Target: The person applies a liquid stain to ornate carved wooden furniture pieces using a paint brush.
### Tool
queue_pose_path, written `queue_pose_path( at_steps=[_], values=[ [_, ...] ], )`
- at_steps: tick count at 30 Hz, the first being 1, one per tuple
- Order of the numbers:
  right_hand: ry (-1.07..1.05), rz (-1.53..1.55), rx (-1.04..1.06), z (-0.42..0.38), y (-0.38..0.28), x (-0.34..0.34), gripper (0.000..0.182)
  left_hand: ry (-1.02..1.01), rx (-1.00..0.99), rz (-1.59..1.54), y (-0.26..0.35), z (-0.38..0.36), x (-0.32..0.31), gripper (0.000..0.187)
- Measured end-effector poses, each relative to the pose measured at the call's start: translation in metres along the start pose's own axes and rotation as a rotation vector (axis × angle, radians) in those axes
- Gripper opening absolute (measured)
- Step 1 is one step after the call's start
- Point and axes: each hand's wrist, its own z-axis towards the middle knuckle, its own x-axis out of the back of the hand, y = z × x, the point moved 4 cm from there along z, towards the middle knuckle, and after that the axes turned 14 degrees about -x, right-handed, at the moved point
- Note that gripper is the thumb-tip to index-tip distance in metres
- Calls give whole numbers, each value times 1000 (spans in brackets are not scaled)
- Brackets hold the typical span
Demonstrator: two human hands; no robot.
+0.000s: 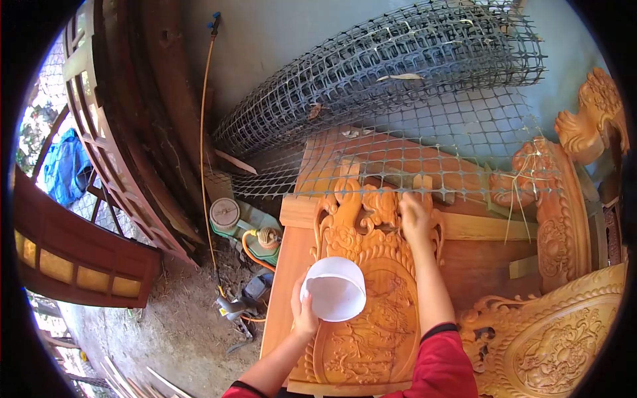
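My left hand (305, 313) grips a white plastic tub (337, 312) by its side, tilted so that its mouth faces me. Inside, the tub looks pale, and I cannot make out any contents. Below it lies a carved wooden panel (371, 345), orange-brown, with a large oval relief and a scrolled crest. My right hand (415, 219) reaches to the upper right of that crest, its fingers curled against the carving. What those fingers hold, if anything, is hidden.
A roll of black plastic mesh (385, 66) spreads over the boards behind the panel. More carved pieces (564, 338) stand at the right. A green sprayer tank (255, 232) with a long wand (204, 119) is at the left. Wooden frames (106, 146) lean farther left.
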Motion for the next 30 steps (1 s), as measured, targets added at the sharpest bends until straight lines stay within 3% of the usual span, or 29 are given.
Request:
queue_pose_path(
  at_steps=[1,3,4,6,8,10,13,14,15,16,17,18,20,23,24,26,28,30],
  values=[
    [3,0,8,-3,-6,-6,27,4,45,-23,1,0,0,61],
    [-180,-42,260,-21,-27,-27,27,-20,33,-40,3,1,2,62],
    [-181,-40,252,-27,-35,-27,27,-48,25,-54,3,0,4,62],
    [-437,214,-120,-30,-35,-29,27,37,85,-114,-9,-5,12,63],
    [-180,198,-63,-19,-16,-16,27,127,144,-179,-18,-13,14,63],
    [341,70,-89,-5,6,14,29,172,93,-151,-18,-14,14,63],
    [472,-14,-64,-1,7,22,27,119,78,-120,-21,-13,18,63],
    [275,125,-21,-5,11,5,25,114,99,-158,-21,-12,17,64],
    [49,-84,-36,-15,-11,-8,23,119,99,-155,-21,-13,17,64],
    [36,-197,237,-20,-16,-31,25,126,90,-177,-20,-13,17,65],
    [-58,-154,282,-25,-32,-43,29,132,80,-198,-20,-14,17,65],
    [-347,162,-6,-23,-38,-53,28,136,77,-191,-21,-14,18,65],
    [-447,470,-187,-19,-46,-61,26,65,10,-142,-19,-15,18,65],
    [-461,431,-212,-4,-34,-73,25,132,144,-261,-19,-21,17,68],
    [-553,551,-470,-2,-28,-75,22,136,140,-254,-19,-19,18,68],
    [-192,369,-34,14,-26,-78,20,103,103,-234,-19,-19,18,71],
    [-166,433,-100,24,-15,-83,17,42,50,-174,-13,-16,15,73],
    [-8,194,229,28,-38,-72,17,-19,-19,-117,-7,-13,12,75]
  ],
)
